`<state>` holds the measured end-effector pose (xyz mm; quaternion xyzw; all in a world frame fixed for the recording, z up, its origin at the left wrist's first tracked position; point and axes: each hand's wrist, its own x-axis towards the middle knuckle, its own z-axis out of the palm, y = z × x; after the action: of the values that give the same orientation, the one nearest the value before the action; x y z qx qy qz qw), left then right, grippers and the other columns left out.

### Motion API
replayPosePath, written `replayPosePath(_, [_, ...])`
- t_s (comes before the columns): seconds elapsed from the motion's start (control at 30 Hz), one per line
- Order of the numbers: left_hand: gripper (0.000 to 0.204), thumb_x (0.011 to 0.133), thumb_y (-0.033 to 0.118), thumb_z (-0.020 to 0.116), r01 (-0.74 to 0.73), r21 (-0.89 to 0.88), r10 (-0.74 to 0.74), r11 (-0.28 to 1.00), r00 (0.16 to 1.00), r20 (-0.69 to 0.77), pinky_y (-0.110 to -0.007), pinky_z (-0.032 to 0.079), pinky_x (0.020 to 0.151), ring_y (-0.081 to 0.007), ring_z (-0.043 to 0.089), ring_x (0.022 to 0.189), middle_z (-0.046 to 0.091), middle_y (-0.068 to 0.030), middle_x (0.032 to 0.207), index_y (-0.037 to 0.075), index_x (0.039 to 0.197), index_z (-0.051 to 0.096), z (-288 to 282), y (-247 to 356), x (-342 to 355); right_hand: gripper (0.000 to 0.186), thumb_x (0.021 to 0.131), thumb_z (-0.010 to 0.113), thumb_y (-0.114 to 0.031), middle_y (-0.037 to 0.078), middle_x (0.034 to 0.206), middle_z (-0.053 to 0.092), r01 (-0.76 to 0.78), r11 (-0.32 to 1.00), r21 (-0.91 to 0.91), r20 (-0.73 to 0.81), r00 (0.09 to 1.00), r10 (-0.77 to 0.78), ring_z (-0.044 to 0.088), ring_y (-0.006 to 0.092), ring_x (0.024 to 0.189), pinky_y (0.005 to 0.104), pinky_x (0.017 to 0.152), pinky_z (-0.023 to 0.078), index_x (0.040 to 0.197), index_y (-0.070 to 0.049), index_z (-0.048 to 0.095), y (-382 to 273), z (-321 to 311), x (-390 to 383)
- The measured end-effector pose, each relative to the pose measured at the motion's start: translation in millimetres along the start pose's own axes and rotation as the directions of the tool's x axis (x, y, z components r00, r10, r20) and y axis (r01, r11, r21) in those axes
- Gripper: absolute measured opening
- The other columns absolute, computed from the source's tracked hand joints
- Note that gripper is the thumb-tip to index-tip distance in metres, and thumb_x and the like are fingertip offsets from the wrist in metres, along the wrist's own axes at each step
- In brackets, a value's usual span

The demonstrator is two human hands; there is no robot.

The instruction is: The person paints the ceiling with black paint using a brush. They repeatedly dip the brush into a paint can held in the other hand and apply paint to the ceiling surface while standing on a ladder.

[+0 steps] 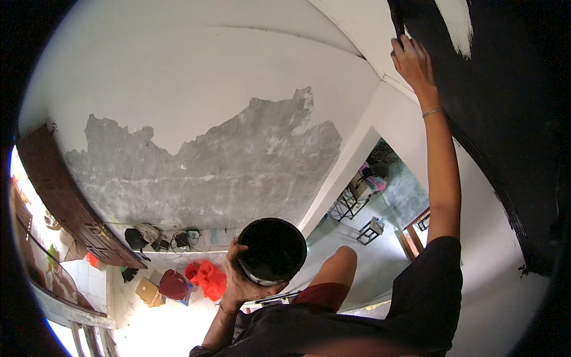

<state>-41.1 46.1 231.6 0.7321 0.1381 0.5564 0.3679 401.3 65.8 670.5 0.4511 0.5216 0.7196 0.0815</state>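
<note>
My left hand [237,279] grips a round black bucket [270,250] from its left side and underneath; it holds dark liquid that looks like black paint. My right arm reaches up to the upper right, where my right hand [410,65] is closed on a dark, narrow brush [397,19] at the edge of a wall area coated in black [505,107]. An unpainted white streak [455,27] shows within the black. The brush's tip is hard to make out against the dark coat.
Below are a wall with peeled plaster [208,172], a ledge with cables and small items [181,241], red cloth [208,279] and cardboard [147,290] on the floor. A wooden door [65,196] stands left. Through a doorway are stools [370,231]. My bent knee [339,265] shows below.
</note>
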Motion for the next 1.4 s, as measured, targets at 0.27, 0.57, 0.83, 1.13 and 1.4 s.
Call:
replayPosePath(0.27, [0.109, 0.053, 0.038, 0.099, 0.028, 0.014, -0.028, 0.999, 1.000, -0.012, -0.051, 0.050, 0.096, -0.0394, 0.056, 0.120, 0.048, -0.0239, 0.131, 0.014, 0.134, 0.030, -5, 1, -4, 0.028, 0.092, 0.067, -0.021, 0.018, 0.116, 0.061, -0.242, 0.966, -0.088, 0.383, 0.887, 0.257, 0.065, 0.0337, 0.099, 0.0458, 0.089, 0.054, 0.114, -0.003, 0.064, -11, 5, -94])
replayPosePath(0.57, [0.107, 0.054, 0.038, 0.099, -0.016, 0.040, 0.017, 0.999, 0.999, -0.027, -0.050, 0.047, 0.100, -0.0397, 0.055, 0.121, 0.048, -0.0235, 0.130, 0.013, 0.132, 0.030, -6, 4, -3, 0.031, 0.086, 0.073, -0.018, 0.018, 0.110, 0.063, -0.120, 0.992, -0.044, -0.044, 0.992, 0.118, 0.066, 0.0289, 0.095, 0.0388, 0.084, 0.056, 0.111, -0.002, 0.065, -57, -20, 16])
replayPosePath(0.83, [0.110, 0.054, 0.039, 0.098, -0.013, 0.057, 0.013, 0.998, 1.000, -0.006, -0.049, 0.046, 0.100, -0.0378, 0.052, 0.124, 0.044, -0.0235, 0.133, 0.011, 0.134, 0.028, 6, 4, -2, 0.012, 0.082, 0.067, -0.011, 0.014, 0.090, 0.064, -0.032, 0.982, -0.184, -0.199, 0.980, -0.006, 0.064, 0.0256, 0.081, 0.0369, 0.073, 0.052, 0.089, -0.001, 0.068, -71, -36, 158])
replayPosePath(1.13, [0.113, 0.051, 0.042, 0.099, 0.024, 0.095, -0.025, 0.995, 1.000, 0.004, -0.048, 0.045, 0.099, -0.0363, 0.050, 0.123, 0.042, -0.0222, 0.132, 0.009, 0.133, 0.029, 12, -3, -12, 0.010, 0.077, 0.073, -0.017, 0.007, 0.088, 0.065, -0.103, 0.957, -0.270, -0.039, 0.995, 0.096, 0.066, 0.0190, 0.077, 0.0307, 0.070, 0.052, 0.077, -0.009, 0.068, -58, -15, 103])
replayPosePath(1.4, [0.115, 0.050, 0.045, 0.099, 0.039, 0.130, -0.045, 0.991, 0.998, 0.039, -0.047, 0.045, 0.100, -0.0367, 0.049, 0.125, 0.041, -0.0219, 0.134, 0.008, 0.134, 0.029, 14, -5, -14, 0.010, 0.084, 0.069, -0.018, 0.008, 0.092, 0.064, -0.143, 0.951, -0.274, 0.224, 0.952, 0.208, 0.067, 0.0206, 0.083, 0.0334, 0.077, 0.052, 0.086, -0.008, 0.070, -45, 8, -1])
